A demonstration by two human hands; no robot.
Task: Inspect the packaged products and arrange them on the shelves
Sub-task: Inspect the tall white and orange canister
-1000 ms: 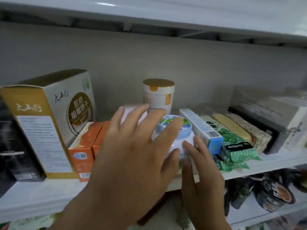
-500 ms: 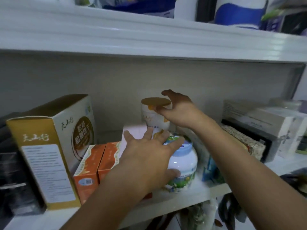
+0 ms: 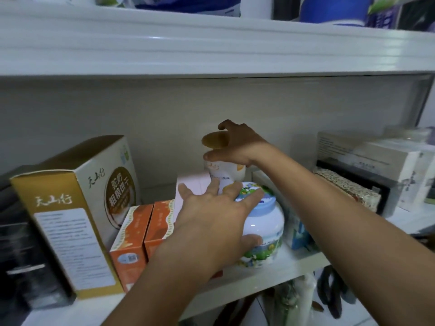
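Note:
On the middle shelf (image 3: 294, 267) stands a round white jar with a pale blue lid (image 3: 266, 222). My left hand (image 3: 211, 222) lies over the jar's lid and left side, its fingers spread and its thumb against the front. Behind it stands a white canister with a gold lid (image 3: 215, 142). My right hand (image 3: 235, 147) curls around the top of that canister, thumb in front, fingers over the lid. A pale pink box (image 3: 193, 187) lies just left of the canister, partly behind my left hand.
A large gold and white box (image 3: 77, 208) stands at the left, with two orange boxes (image 3: 138, 236) beside it. Black packages sit at the far left. White boxes and grain bars (image 3: 348, 191) fill the right side. The upper shelf (image 3: 211, 48) hangs close above.
My right hand left the front of the jar and reached back to the gold-lidded canister. My left hand stays on the jar. The view has tilted upward.

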